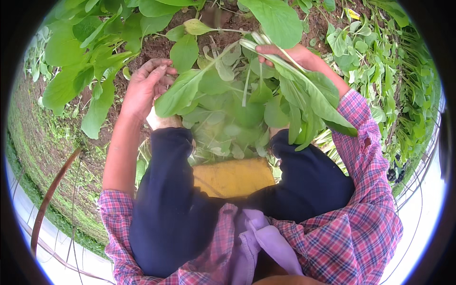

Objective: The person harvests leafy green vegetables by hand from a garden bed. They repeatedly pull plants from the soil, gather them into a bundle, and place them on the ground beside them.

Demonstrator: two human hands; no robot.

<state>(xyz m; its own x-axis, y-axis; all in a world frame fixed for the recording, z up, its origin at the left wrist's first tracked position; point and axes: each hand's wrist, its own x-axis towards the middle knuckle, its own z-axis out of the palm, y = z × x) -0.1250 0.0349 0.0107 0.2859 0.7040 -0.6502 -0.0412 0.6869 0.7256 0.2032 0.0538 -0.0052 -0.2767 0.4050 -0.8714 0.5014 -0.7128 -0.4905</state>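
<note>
My right hand [290, 57] is closed around a bunch of leafy greens [302, 83]. Their pale stalk ends point up and left, and the broad leaves hang down over my right forearm and knee. On the left, my left hand [153, 80] has loosely curled fingers, somewhat apart, and I see nothing held in them. Just beside its fingertips is a single green leaf [183, 92], whose long stem reaches toward the bunch's stalk ends. Between my feet lies a heap of loose leaves [228, 117], partly blurred.
Tall leafy plants [103, 53] grow at the upper left, out of brown soil [153, 46]. Pulled greens [356, 53] lie on the right, near a small yellow label [352, 13]. A yellow block [233, 178] is beneath me. A curved brown rod [53, 196] rises at the lower left.
</note>
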